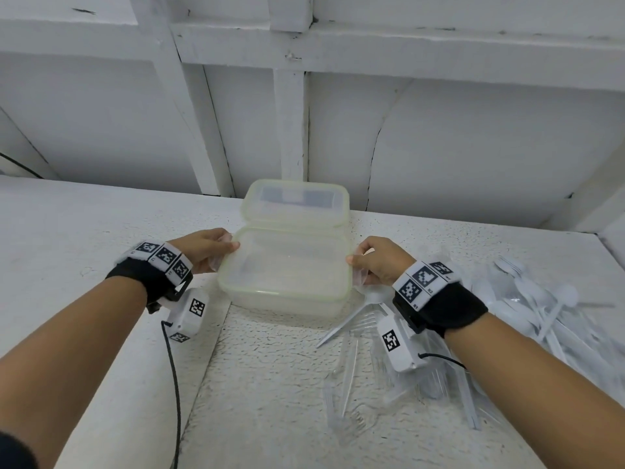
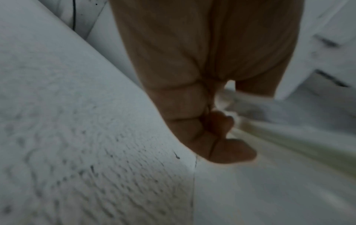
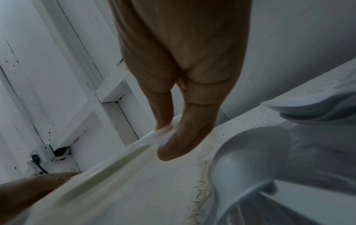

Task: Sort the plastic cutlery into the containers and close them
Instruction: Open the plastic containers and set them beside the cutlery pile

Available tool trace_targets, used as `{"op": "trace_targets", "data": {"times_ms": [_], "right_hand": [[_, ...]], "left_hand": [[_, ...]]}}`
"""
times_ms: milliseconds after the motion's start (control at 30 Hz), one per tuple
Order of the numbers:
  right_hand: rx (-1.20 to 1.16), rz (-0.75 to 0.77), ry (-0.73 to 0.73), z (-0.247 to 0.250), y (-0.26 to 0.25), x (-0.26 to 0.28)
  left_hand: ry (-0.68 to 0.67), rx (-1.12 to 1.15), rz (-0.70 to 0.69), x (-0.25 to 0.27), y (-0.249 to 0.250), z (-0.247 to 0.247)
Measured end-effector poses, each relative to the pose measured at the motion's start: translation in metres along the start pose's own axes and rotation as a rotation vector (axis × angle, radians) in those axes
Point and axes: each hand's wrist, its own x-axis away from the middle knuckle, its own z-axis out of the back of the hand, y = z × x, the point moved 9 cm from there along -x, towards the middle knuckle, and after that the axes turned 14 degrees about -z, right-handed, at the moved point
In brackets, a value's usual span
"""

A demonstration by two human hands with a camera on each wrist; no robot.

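A translucent lidded container point(image 1: 284, 265) with a pale green rim stands at the middle of the white table. My left hand point(image 1: 209, 248) pinches the clear flap on its left end, thumb on top of the lid. My right hand point(image 1: 375, 262) pinches the flap on its right end the same way. In the wrist views the left hand point(image 2: 221, 129) curls at the lid edge point(image 2: 289, 137), and the right hand point(image 3: 173, 134) pinches the rim point(image 3: 108, 166). A second container point(image 1: 294, 201) with its lid on sits just behind. Plastic cutlery point(image 1: 527, 309) lies heaped to the right.
Clear forks point(image 1: 351, 367) and a white spoon point(image 3: 250, 152) lie on the table under my right wrist. A white panelled wall point(image 1: 473, 147) rises straight behind the containers. A black cable point(image 1: 174, 384) hangs from my left wrist camera.
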Motion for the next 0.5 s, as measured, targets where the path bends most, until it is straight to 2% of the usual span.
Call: {"op": "trace_targets", "data": {"times_ms": [200, 300, 400, 500], "right_hand": [[0.013, 0.025, 0.001, -0.003, 0.000, 0.001], [0.088, 0.026, 0.003, -0.006, 0.001, 0.005], [0.210, 0.008, -0.021, -0.013, 0.002, 0.016], [0.362, 0.031, -0.044, -0.024, -0.001, 0.030]], "left_hand": [[0.077, -0.180, -0.017, 0.009, 0.000, 0.003], [0.199, -0.214, -0.043, 0.016, -0.003, 0.014], [0.292, -0.110, -0.100, 0.031, -0.008, 0.023], [0.261, 0.052, -0.125, 0.045, -0.012, 0.020]]}}
